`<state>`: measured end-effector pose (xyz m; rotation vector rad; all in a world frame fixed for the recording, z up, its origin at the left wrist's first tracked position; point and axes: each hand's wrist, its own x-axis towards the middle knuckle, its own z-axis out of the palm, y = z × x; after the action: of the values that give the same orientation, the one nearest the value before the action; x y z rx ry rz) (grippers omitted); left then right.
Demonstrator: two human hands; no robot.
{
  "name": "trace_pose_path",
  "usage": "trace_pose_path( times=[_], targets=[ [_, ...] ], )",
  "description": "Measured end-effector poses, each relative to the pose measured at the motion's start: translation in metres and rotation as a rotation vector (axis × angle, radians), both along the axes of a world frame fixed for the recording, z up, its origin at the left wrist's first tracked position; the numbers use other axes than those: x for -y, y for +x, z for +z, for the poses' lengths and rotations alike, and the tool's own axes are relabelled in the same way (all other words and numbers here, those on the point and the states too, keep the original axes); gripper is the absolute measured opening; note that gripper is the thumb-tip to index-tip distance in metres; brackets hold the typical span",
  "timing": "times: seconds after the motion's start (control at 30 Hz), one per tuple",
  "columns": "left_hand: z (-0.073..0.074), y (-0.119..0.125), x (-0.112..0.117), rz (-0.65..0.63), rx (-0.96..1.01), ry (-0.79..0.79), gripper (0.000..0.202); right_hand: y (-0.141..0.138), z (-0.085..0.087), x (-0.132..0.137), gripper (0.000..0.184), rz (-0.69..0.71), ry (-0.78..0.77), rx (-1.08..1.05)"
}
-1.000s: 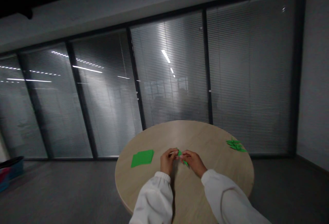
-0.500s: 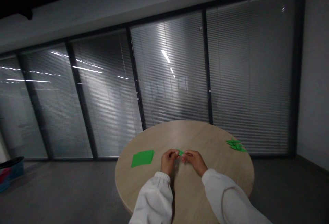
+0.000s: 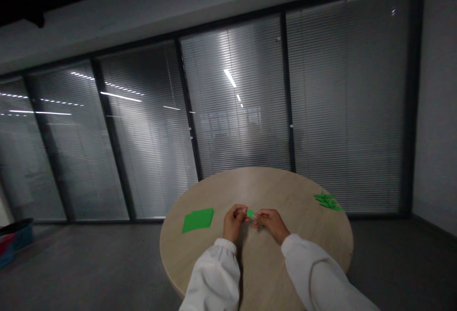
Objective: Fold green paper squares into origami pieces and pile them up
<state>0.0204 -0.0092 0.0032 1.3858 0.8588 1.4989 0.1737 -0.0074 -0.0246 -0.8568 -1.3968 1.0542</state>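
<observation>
Over the middle of a round wooden table (image 3: 293, 258), my left hand (image 3: 233, 223) and my right hand (image 3: 273, 224) pinch a small folded piece of green paper (image 3: 251, 214) between their fingertips, one hand at each end. Both hands are closed on it, just above the tabletop. White sleeves cover both of my arms. A stack of flat green paper sheets (image 3: 198, 219) lies to the left of my left hand. A little heap of folded green paper pieces (image 3: 327, 201) sits near the table's far right edge.
Behind the table runs a wall of glass panels with closed blinds (image 3: 235, 111) in dark frames. A dark grey floor (image 3: 89, 268) surrounds the table. At the far left edge a dark bin (image 3: 14, 235) stands on the floor.
The green piece has turned between my fingertips from hanging down under my right hand to lying level between both hands. My hands have barely shifted.
</observation>
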Motion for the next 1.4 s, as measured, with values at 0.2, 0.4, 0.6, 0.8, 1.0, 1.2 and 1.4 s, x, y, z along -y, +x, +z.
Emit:
trace_pose_path(
  times=[0.2,0.4,0.6,0.8,1.0,1.2,1.4],
  targets=[
    [0.0,0.003,0.002,-0.013,-0.009,-0.015,0.057,0.0,0.004,0.004,0.027,-0.012,0.016,-0.002],
    [-0.001,0.002,0.0,-0.025,0.012,-0.04,0.048,-0.004,0.003,0.004,0.03,0.046,-0.004,-0.012],
    [-0.003,-0.002,-0.003,-0.025,-0.026,-0.095,0.04,-0.004,0.0,0.002,0.028,0.085,-0.016,0.01],
    [-0.004,-0.003,-0.005,0.027,-0.066,-0.109,0.037,-0.005,-0.004,0.0,0.033,0.125,-0.047,0.034],
    [-0.005,-0.005,-0.005,0.044,-0.063,-0.1,0.032,-0.006,-0.004,0.001,0.039,0.157,-0.064,0.043],
    [-0.011,-0.006,-0.008,0.013,-0.124,-0.041,0.034,-0.004,-0.004,0.003,0.032,0.138,-0.108,0.109],
    [-0.01,-0.003,-0.009,-0.089,-0.106,-0.037,0.04,-0.002,0.003,0.007,0.029,0.052,-0.019,0.082]
  ],
)
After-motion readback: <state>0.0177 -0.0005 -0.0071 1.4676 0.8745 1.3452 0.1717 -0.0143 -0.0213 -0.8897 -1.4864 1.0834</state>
